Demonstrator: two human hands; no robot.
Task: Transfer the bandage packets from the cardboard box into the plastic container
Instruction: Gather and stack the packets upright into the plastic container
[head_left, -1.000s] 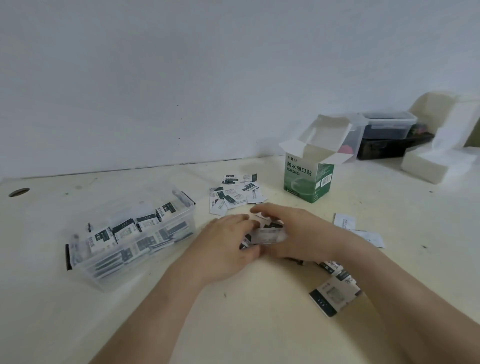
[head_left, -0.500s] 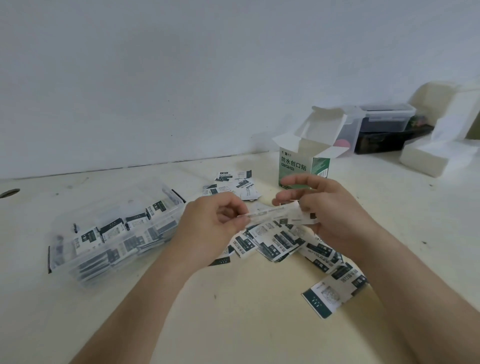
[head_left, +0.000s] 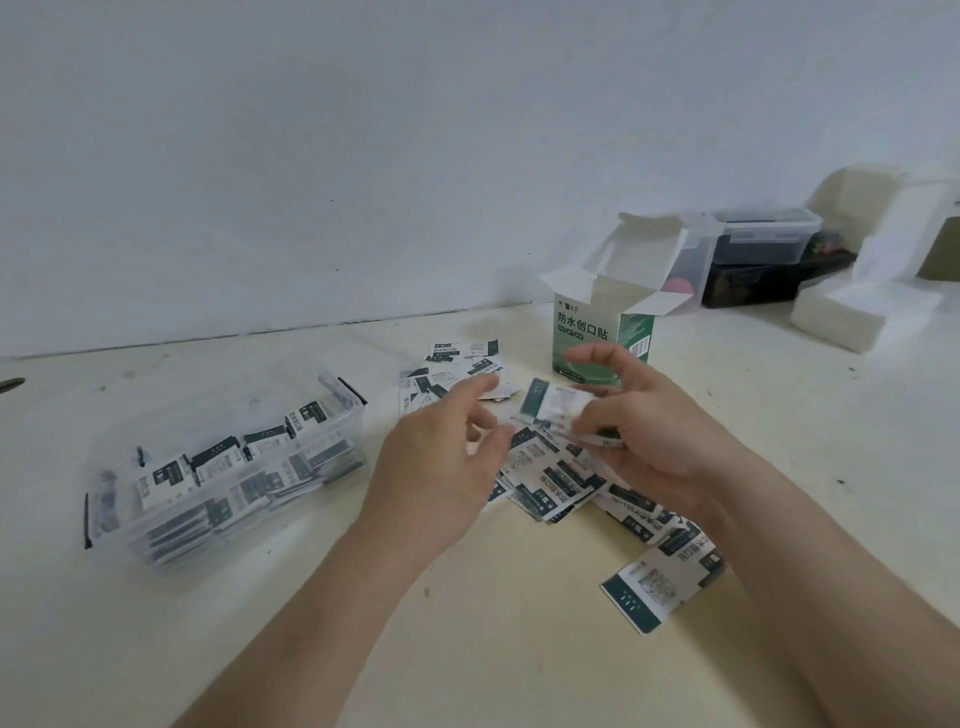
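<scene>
The bandage packets (head_left: 556, 408) are now gripped by the right hand (head_left: 660, 447) only; the left hand (head_left: 441, 462) is opened, empty, freed for the plastic container (head_left: 356, 426).

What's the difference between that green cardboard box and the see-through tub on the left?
The cardboard box is opaque, green and white with printed characters; the plastic container is clear, so bandage packets show through its wall. The box stands tall and narrow; the container sits low and wide. The box has flaps folded outward; the container has no lid on it. Both sit open-topped on the table.
</scene>
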